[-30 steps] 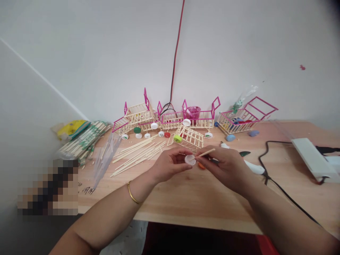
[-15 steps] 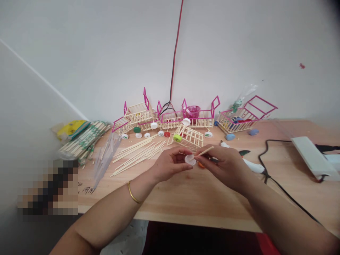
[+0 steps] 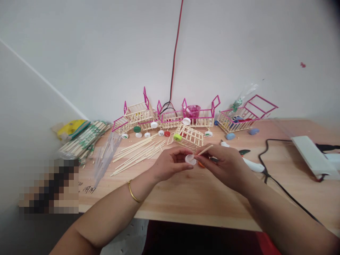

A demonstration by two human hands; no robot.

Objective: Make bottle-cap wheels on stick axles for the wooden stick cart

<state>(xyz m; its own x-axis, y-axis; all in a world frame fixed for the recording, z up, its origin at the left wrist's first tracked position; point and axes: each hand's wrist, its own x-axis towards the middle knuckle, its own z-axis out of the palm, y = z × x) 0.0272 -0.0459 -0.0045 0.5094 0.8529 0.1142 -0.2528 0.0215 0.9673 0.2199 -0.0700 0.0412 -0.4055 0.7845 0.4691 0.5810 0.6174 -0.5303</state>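
My left hand (image 3: 171, 163) pinches a white bottle cap (image 3: 190, 159) by its edge, hollow side toward me. A short wooden stick (image 3: 205, 150) is between the thumb and fingers of my right hand (image 3: 225, 163), and its lower end meets the inside of the cap. Both hands are above the table. Just behind them lies a small stick frame (image 3: 189, 136) with a yellow-green cap (image 3: 177, 137) on it. An orange cap (image 3: 201, 164) shows partly beneath my right fingers.
Stick carts with pink rims (image 3: 172, 120) line the wall. Loose sticks (image 3: 139, 154) and a bagged stick bundle (image 3: 85, 138) lie left. A white glue gun (image 3: 253, 165), black cable (image 3: 288, 198) and white power strip (image 3: 308, 156) are on the right. A pink cup (image 3: 193, 112) stands behind.
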